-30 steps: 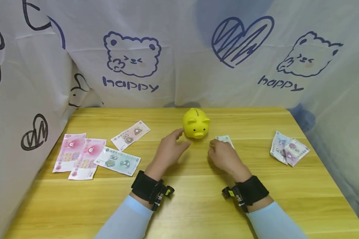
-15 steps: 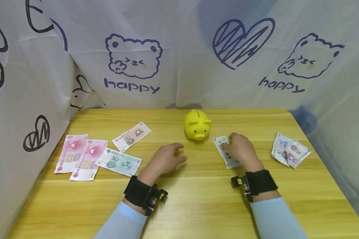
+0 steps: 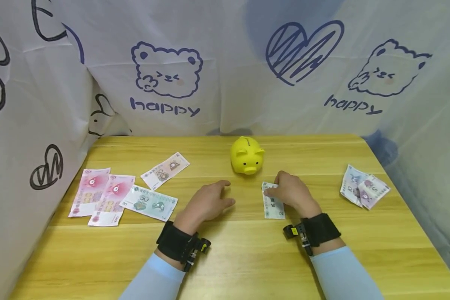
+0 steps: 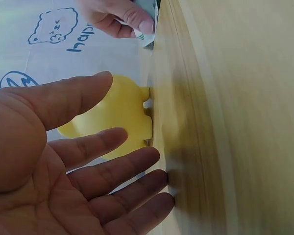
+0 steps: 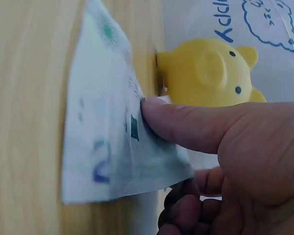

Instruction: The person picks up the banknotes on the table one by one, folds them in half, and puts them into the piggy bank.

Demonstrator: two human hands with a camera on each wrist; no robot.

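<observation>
My right hand (image 3: 294,191) pinches a pale green banknote (image 3: 274,210) by its right edge, thumb on the printed face and fingers behind. In the right wrist view the note (image 5: 98,161) is bent, with a "2" on its lower part. Behind it stands a yellow piggy bank (image 3: 246,157), facing me, its slot on top. My left hand (image 3: 204,204) holds nothing; its fingers are spread and relaxed, left of the note and in front of the piggy bank. In the left wrist view that palm (image 4: 63,166) partly covers the piggy bank (image 4: 125,110).
Two pink 100 notes (image 3: 110,200) and a green 50 note (image 3: 150,203) overlap at the left. A brownish 20 note (image 3: 165,171) lies behind them. Two more banknotes (image 3: 373,191) overlap at the right. A patterned white cloth (image 3: 240,112) surrounds the wooden table (image 3: 240,258).
The right hand first shifted right, pinching the banknote, then came back left with it; the note now points more straight toward me. The left hand has drawn back from the piggy bank.
</observation>
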